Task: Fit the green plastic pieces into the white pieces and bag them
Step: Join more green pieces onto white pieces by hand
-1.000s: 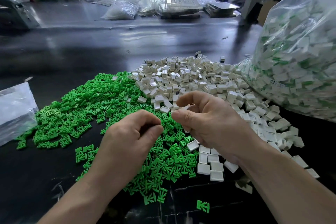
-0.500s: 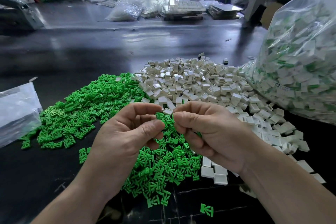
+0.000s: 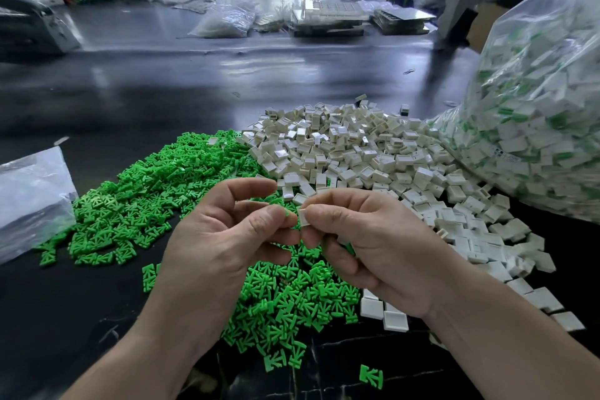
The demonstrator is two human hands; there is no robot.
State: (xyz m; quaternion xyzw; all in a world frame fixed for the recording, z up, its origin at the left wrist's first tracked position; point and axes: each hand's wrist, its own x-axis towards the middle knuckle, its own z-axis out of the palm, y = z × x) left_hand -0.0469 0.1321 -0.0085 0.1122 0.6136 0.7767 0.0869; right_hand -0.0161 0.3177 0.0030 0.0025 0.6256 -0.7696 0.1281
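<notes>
Pinching both parts just above green pile (image 3: 156, 201). Our left hand (image 3: 227, 237): thumb and fingers clamped on green piece (image 3: 287, 214). Our right hand (image 3: 367, 243): fingers clamped on white piece (image 3: 303, 217). White piece is small square shell, rimmed face toward us, left edge just beside green piece. Green piece mostly hidden, so we can't tell its long axis. White pile (image 3: 357, 153) and filled bag (image 3: 535, 107) sit on dark surface (image 3: 130, 91).

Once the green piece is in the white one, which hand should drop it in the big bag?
Right, probably. The right hand pinches the white piece and the big bag lies on its side; the left hand, pinching the green piece, would have to cross over.
</notes>
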